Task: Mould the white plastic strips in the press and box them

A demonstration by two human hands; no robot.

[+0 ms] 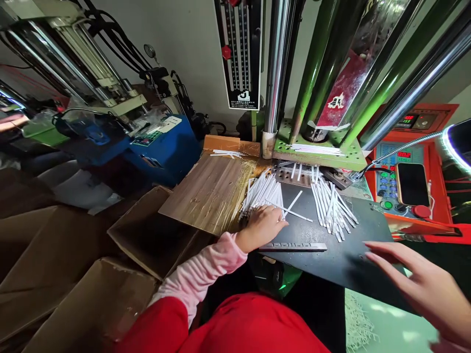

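My left hand (263, 226) rests at the near edge of a loose pile of thin white strips (259, 191), its fingers curled down over them and the fingertips hidden underneath. Two more strips cross on the dark tabletop just right of its thumb. My right hand (423, 282) hovers above the right part of the dark tabletop (349, 264), holding nothing visible, thumb and fingers stretched out and slightly apart. Between the hands, a second fan of white strips (333, 208) lies with pale tips toward me. A slotted metal bar (294, 247) lies along the near edge.
A green press plate (316, 149) with steel columns stands behind the strips. Left are a wood-grain board (202, 196) and open cardboard boxes (147, 235). At right, an orange control box (437, 171) carries a phone (412, 184); a ring lamp (456, 147) juts in.
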